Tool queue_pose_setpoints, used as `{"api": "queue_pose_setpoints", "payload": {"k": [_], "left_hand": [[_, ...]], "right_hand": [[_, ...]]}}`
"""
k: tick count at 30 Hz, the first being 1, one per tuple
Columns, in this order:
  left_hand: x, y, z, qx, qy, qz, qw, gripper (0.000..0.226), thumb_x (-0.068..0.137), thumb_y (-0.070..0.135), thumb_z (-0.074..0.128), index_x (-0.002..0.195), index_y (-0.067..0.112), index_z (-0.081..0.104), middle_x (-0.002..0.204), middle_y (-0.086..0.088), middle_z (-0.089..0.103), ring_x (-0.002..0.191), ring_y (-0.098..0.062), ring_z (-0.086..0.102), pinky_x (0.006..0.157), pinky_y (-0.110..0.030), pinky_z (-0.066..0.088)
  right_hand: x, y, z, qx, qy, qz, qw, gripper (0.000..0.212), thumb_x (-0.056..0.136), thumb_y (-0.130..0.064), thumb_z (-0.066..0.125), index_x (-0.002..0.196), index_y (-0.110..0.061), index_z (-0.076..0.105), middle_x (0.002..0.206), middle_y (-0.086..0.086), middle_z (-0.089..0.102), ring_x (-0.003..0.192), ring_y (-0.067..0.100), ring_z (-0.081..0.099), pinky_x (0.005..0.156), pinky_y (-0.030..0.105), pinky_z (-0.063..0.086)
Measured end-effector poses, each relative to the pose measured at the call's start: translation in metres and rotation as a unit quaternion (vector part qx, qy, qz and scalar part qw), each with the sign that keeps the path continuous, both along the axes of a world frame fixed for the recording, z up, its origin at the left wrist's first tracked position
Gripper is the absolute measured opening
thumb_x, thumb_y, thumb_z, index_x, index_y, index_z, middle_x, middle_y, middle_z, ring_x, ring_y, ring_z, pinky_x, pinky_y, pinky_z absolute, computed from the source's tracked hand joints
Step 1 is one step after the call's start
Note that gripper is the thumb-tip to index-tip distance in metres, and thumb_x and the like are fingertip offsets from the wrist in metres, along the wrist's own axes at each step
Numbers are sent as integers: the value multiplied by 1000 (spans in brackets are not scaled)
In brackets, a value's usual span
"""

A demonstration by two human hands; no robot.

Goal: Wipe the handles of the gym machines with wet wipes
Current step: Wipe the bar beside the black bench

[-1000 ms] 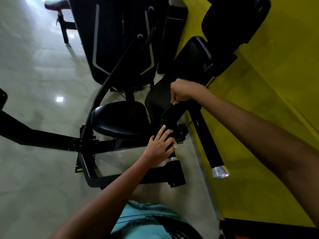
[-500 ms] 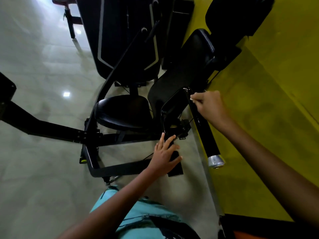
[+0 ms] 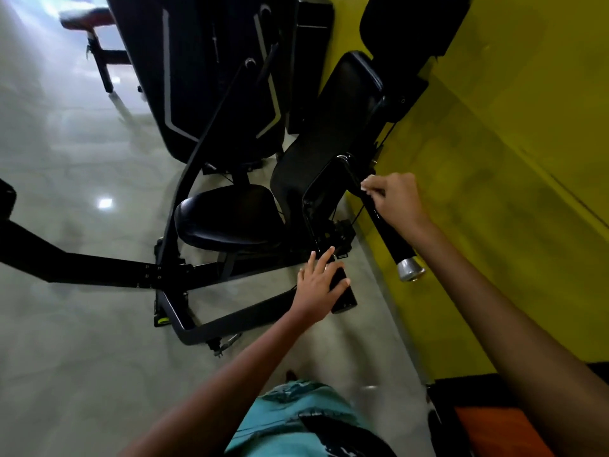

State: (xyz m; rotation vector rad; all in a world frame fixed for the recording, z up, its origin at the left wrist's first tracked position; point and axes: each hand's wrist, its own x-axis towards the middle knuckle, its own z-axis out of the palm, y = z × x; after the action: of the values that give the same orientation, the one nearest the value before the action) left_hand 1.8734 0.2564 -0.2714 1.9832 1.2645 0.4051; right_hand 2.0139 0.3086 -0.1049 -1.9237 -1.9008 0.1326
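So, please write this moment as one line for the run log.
right hand: pinches white wet wipe on black handle bar | left hand: rests on black machine frame

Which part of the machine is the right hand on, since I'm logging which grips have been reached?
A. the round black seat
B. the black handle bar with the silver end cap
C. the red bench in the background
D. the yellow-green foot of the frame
B: the right hand is curled round the black handle bar above its silver end cap, with a bit of white wipe at its fingertips.

Wipe mostly hidden inside right hand (white corner shows); bench blurred.
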Motion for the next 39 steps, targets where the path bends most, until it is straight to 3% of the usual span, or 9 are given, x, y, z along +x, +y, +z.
{"api": "queue_pose_setpoints", "payload": {"k": [4,9,14,18,22,27,36,39], "left_hand": [[-4,1,3,1,34,-23,999,47,98,45,38,141,27,35,159,9,2,146,-24,-2,115,-56,8],[-7,2,9,8,64,-41,997,49,98,47,37,143,27,32,159,8,1,146,-28,7,113,-57,9],[-8,-2,12,6,71,-50,996,61,93,52,46,144,26,28,159,6,0,145,-29,11,113,-59,11],[-12,-3,12,12,69,-55,996,66,91,54,48,146,27,25,159,7,1,145,-28,11,113,-58,10],[-28,4,10,72,100,-80,989,70,91,58,44,149,27,21,159,7,5,145,-24,13,114,-53,10],[-53,23,6,95,110,-22,989,77,89,54,52,148,14,23,158,-3,12,143,-22,20,116,-47,14],[-63,87,19,106,167,-4,980,70,90,38,56,147,13,23,157,-7,14,143,-26,20,114,-47,17],[-58,112,26,105,163,10,981,66,92,33,54,147,13,23,157,-7,16,142,-25,21,113,-47,18]], "right_hand": [[-3,-19,1,-5,1,-20,1000,22,90,1,55,108,-1,68,111,12,68,104,20,63,86,6,34],[-2,-46,0,0,-9,-43,999,21,89,0,55,103,-2,71,109,12,69,102,22,64,80,4,31],[-3,-74,-10,-12,-77,-61,995,25,93,-3,49,109,-5,69,104,17,69,87,33,66,75,32,52],[-18,-99,-24,125,-74,28,989,22,81,10,57,98,4,70,104,20,69,94,32,68,83,42,54],[-35,-108,-72,136,-42,72,987,22,74,7,62,94,4,71,100,19,70,90,30,69,79,42,55],[-42,-101,-126,6,125,-63,990,22,84,3,59,104,2,70,109,16,68,105,23,65,93,19,41],[-58,-35,-137,-39,148,-38,987,24,88,0,56,110,0,67,118,15,64,113,21,60,100,25,43],[-59,-7,-132,-28,182,-62,981,25,89,-1,56,111,1,66,117,16,64,112,22,61,96,18,40]]}}
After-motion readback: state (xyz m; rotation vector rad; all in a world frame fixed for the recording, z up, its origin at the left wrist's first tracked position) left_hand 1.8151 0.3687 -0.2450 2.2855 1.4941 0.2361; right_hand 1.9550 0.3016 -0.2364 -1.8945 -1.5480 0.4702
